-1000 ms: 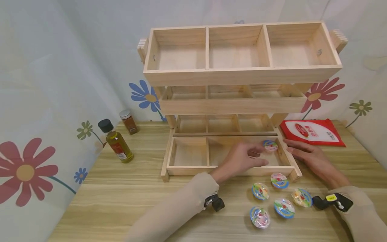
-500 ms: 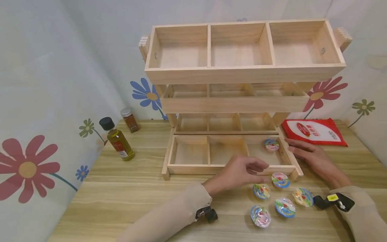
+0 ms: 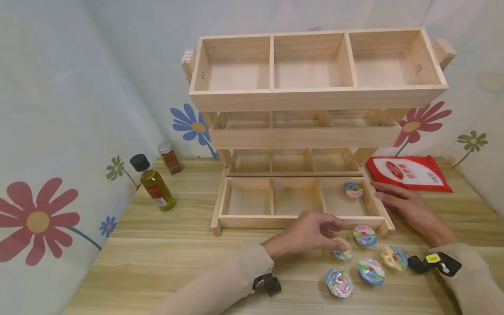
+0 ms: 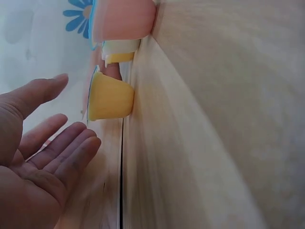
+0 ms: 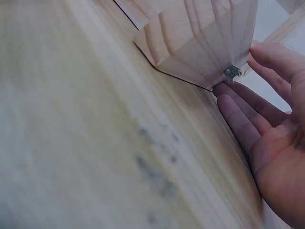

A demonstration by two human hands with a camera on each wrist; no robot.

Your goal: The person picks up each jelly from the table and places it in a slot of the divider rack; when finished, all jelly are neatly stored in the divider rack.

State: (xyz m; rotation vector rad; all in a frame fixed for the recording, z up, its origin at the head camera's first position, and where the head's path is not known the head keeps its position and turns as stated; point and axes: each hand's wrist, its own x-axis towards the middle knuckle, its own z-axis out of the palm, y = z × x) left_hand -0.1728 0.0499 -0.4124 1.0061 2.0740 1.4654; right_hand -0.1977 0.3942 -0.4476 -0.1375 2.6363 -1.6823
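My left hand [image 3: 309, 234] hovers at a jelly cup [image 3: 341, 253] with a foil lid, thumb and fingers spread. In the left wrist view this yellow cup [image 4: 112, 98] stands just beyond the fingertips, and a gap shows between them. Several more jelly cups, such as a pink one [image 4: 124, 19], stand around it on the table. One jelly cup [image 3: 353, 190] sits in the right compartment of the wooden rack's bottom tray [image 3: 252, 222]. My right hand [image 3: 413, 210] rests against the rack's right side; in the right wrist view its fingertips touch the wooden side [image 5: 200, 43].
Above the bottom tray rise further tiers of the rack, including the three-compartment top box [image 3: 315, 99]. A red and white packet [image 3: 409, 173] lies to the right. An oil bottle [image 3: 155, 188] and a spice jar [image 3: 170, 158] stand left of the rack.
My left hand has drawn back from the tray's right compartment, leaving the jelly cup there, and come down toward the cups in front. My right hand stays at the rack's side.
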